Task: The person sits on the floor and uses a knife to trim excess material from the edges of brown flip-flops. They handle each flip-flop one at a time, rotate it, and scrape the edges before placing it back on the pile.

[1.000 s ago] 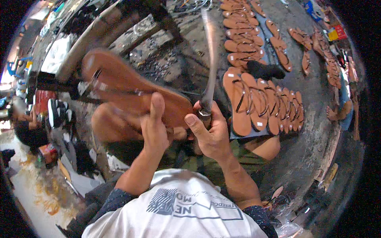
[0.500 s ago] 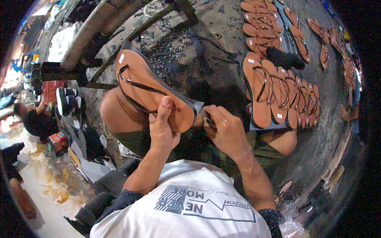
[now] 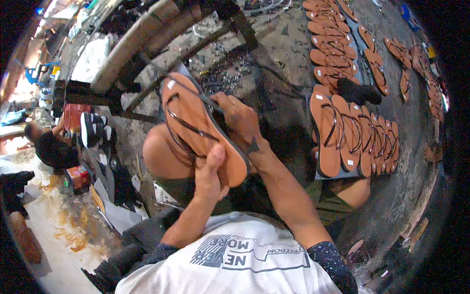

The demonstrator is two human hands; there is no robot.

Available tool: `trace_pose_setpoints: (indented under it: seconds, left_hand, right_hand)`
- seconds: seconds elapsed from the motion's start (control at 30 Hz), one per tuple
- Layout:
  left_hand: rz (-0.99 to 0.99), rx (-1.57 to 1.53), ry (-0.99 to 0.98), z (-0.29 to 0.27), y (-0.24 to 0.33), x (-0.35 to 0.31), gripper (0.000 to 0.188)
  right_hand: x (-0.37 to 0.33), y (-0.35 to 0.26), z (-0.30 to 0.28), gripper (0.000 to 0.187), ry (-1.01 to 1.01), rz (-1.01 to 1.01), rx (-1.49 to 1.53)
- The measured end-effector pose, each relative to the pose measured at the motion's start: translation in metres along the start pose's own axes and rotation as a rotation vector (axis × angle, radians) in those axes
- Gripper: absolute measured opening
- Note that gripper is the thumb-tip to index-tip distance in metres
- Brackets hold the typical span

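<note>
A brown flip-flop sandal [image 3: 200,115] with a dark, shiny thong strap is held tilted over my lap, its toe pointing up and left. My left hand [image 3: 209,177] grips it near the heel, thumb pressed on the footbed and fingers underneath. Dark sole material [image 3: 179,67] sticks out past the toe. My right hand [image 3: 239,118] is closed at the sandal's right edge, fingers curled toward its front half. Whatever it holds is mostly hidden. A small dark scrap [image 3: 254,145] shows by my right wrist.
Overlapping brown sandals [image 3: 327,147] lie at my right, with more sandal rows [image 3: 333,41] farther off. A black cloth-like item [image 3: 359,91] rests between them. A wooden frame [image 3: 132,46] stands ahead left. Black shoes [image 3: 90,130] and another person [image 3: 54,149] are at left.
My right hand has moved from the heel forward along the sandal's right edge. The dark flap that stuck out beside the heel no longer shows there. The whole view has shifted slightly.
</note>
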State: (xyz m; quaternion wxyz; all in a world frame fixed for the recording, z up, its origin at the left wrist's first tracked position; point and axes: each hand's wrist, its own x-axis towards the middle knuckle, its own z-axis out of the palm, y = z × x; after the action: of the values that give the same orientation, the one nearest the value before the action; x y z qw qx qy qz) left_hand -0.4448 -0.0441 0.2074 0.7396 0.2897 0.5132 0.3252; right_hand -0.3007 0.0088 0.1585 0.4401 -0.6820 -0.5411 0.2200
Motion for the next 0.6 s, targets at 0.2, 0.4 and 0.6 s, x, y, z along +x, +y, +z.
trace_pose_setpoints:
  seconds: [0.2, 0.4, 0.6]
  left_hand:
    - [-0.060, 0.106, -0.339, -0.036, -0.003, -0.005, 0.059]
    - [0.055, 0.074, -0.288, -0.006, 0.032, 0.020, 0.081]
    - [0.218, 0.531, -0.115, -0.003, 0.085, 0.012, 0.066]
  right_hand:
    - [0.048, -0.003, -0.041, 0.032, -0.147, 0.435, 0.882]
    - [-0.044, -0.033, -0.093, 0.039, -0.057, 0.353, 0.584]
    - [-0.104, -0.063, -0.080, 0.042, -0.106, 0.309, 0.585]
